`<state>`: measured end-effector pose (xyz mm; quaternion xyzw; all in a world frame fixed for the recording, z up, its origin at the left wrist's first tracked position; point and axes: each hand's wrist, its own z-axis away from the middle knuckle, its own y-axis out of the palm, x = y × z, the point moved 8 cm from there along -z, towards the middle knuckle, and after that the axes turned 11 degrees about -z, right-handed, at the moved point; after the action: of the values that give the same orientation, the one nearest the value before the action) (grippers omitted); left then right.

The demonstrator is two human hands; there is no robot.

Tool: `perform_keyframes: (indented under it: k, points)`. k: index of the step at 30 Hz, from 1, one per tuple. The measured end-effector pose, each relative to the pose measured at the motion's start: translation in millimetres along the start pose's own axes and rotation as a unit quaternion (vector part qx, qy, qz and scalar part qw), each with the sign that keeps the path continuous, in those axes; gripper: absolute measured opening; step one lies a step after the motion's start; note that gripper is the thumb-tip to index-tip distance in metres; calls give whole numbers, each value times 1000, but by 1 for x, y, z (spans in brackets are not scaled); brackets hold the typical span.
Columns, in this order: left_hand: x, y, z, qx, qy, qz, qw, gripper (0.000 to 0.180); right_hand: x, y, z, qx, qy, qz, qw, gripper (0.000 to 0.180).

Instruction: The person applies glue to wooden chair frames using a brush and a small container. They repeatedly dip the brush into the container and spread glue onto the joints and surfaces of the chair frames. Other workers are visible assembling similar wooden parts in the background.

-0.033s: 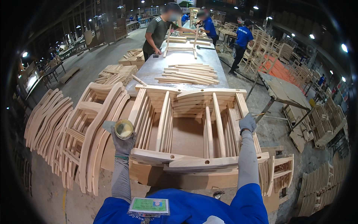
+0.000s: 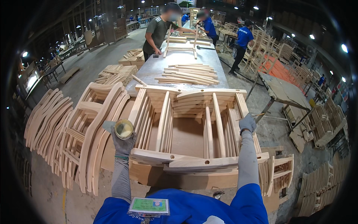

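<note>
Head view cut off both elbows. The left hand [image 2: 123,142] gripped a small round tin [image 2: 123,128] beside the chair frames [image 2: 190,127]; the right hand [image 2: 247,123] rested closed on their right edge, grip unclear. Nothing had shifted since before.

Loose curved wooden slats [image 2: 190,74] lie on the long grey workbench [image 2: 156,69]; finished chair frames [image 2: 74,130] lean stacked left of it. Three people [image 2: 158,31] work at the far end. A bare table [image 2: 285,91] stands right, perhaps metal-topped.
</note>
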<state>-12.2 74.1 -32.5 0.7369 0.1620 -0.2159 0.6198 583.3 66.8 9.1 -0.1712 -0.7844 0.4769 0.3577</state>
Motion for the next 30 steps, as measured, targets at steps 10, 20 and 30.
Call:
perform_keyframes:
  k: [10,20,30]
  points:
    - [-1,-6,1,-19,15,-11,1000,60,3,-2,2,16,11,7,1000,28]
    - [-1,-1,1,-7,17,0,1000,59,0,5,-1,31,-2,0,1000,30]
    - [0,3,2,-67,15,-33,997,52,-1,4,-1,36,3,2,999,29]
